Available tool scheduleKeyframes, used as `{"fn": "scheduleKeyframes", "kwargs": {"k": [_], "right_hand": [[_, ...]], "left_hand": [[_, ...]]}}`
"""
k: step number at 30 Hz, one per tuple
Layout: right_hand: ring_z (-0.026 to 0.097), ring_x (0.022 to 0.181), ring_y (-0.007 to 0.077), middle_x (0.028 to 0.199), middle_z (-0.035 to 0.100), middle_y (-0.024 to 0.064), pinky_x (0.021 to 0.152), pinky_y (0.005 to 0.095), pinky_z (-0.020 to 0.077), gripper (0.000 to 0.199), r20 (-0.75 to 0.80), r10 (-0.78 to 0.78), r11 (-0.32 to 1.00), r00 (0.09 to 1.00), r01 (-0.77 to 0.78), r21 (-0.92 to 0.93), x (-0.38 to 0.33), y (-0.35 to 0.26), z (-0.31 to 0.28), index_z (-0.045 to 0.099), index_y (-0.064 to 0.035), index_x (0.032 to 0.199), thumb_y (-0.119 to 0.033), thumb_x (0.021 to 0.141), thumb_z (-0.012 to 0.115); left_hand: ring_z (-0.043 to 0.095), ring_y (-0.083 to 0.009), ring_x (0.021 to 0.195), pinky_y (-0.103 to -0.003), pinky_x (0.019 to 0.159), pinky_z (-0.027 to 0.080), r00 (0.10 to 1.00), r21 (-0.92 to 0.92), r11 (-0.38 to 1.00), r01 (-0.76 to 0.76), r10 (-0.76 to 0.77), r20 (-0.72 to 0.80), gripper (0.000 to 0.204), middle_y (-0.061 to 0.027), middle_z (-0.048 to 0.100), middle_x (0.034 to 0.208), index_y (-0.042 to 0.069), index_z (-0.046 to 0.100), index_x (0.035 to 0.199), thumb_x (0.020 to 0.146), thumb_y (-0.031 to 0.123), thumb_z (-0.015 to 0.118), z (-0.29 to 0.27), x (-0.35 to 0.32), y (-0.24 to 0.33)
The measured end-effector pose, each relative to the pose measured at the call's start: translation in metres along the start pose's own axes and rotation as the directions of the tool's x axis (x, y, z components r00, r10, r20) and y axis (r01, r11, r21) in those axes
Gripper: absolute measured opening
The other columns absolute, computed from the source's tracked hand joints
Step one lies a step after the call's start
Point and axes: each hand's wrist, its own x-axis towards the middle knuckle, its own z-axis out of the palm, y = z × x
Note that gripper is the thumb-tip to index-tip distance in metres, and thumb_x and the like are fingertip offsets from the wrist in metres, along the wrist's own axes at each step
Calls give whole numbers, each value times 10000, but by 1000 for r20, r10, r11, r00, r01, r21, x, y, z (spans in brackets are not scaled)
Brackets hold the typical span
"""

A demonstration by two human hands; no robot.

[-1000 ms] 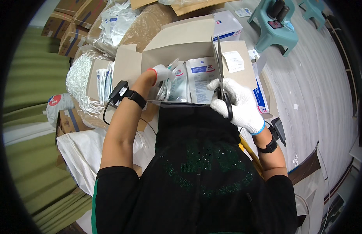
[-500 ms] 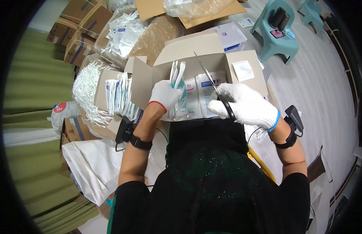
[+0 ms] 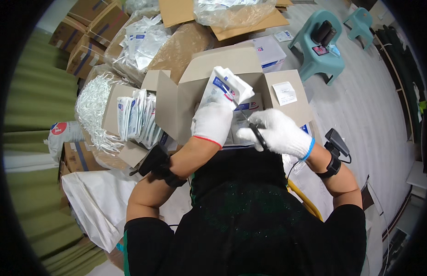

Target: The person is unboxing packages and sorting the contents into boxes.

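Note:
My left hand, in a white knit glove with a red cuff, is closed round a few flat white-and-blue packets, raised above an open cardboard box. In my right hand, gloved in white with a blue cuff, is a pair of black-handled scissors. Their narrow metal blades point up and left and lie across the front of the held packets; whether they touch is unclear. More packets stand inside the box, partly hidden by my hands.
Left of the box, a smaller carton holds a row of packets. Beside it lies a heap of white strips. Beyond are a plastic-lined carton, stacked brown boxes and a white box. A teal stool stands far right.
My left hand has moved right and turned the packets so their printed faces show. The scissors have come down and left to the packets, still in my right hand.

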Motion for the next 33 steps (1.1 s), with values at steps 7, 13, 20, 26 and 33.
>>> {"fn": "scheduleKeyframes", "kwargs": {"k": [7,13,20,26,33], "right_hand": [[648,582,347,627,628,171,579,437,493,415,-160,-309,949,937,316,19,-22,24,4,647,-26,802,-404,964,696],[706,775,359,831,713,187,711,432,540,488,-145,-15,992,989,33,124,-37,-4,-9,689,-32,950,-515,900,739],[703,806,373,844,704,211,733,449,537,654,-211,54,998,976,-51,22,-24,3,-7,681,-11,1054,-649,910,658],[673,683,325,736,659,176,650,412,517,521,-257,-81,993,963,99,59,-34,27,5,683,-35,971,-550,905,724],[668,660,255,737,669,130,632,367,513,538,-121,-268,950,956,283,135,-47,46,-9,664,-33,1093,-498,862,807]], "left_hand": [[726,-399,709,-520,653,572,976,-285,937,-204,219,20,230,-199,703,737,-1,584,1027,850,134,643,-31,4,-24],[736,-324,649,-450,591,592,969,-23,975,-220,216,-117,183,-125,692,696,8,561,1000,875,123,629,-38,4,-11],[736,-378,703,-487,633,583,995,-30,995,-98,97,-27,246,-177,718,796,-33,554,1074,914,141,620,-45,11,23],[737,-346,700,-430,639,589,925,-101,924,-369,375,54,310,-177,704,761,-69,586,1167,922,120,614,-58,15,-10],[717,-255,744,-375,695,546,883,-700,696,-163,418,211,292,-182,734,873,18,708,1140,891,169,713,-116,23,-72]]}}
